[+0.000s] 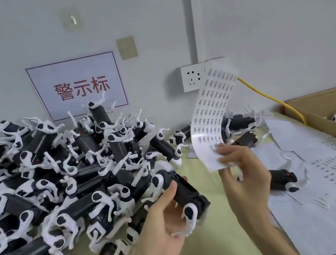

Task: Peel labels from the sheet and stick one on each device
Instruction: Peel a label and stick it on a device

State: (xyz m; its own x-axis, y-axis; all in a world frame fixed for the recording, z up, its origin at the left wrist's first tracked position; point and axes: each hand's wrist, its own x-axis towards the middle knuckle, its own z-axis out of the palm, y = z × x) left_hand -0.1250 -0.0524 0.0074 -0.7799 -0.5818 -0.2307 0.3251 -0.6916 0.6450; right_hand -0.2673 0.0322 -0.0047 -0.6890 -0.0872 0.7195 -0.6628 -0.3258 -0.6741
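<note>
Closest to us, the left hand (pixel 163 224) lies palm up over the pale yellow-green table top (pixel 215 242). It grips a black oblong device with white plastic clips (pixel 184 193): the thumb is pressed along the near side and the fingers are curled underneath, with one fingertip peeping out on the far side. So the device sits right in the palm, its clipped end poking out to the right past the fingers.

Just beside it, the right hand (pixel 243 172) is raised and pinches the bottom edge of a white label sheet printed with rows of small dark labels (pixel 212 120). The thumb is in front and the fingers are bunched against it. The sheet climbs from the fingertips and curls back at the top.

To our left spreads a big heap of black-and-white devices (pixel 49 180). To the right lie flat white label sheets (pixel 328 189), and one lone black device (pixel 282 178) rests on them.

Further off there is a brown cardboard box (pixel 315 111) with a yellow cable (pixel 268 97) running past it. On the wall are a white socket (pixel 193 77) and a white sign with red characters (pixel 78 86).
</note>
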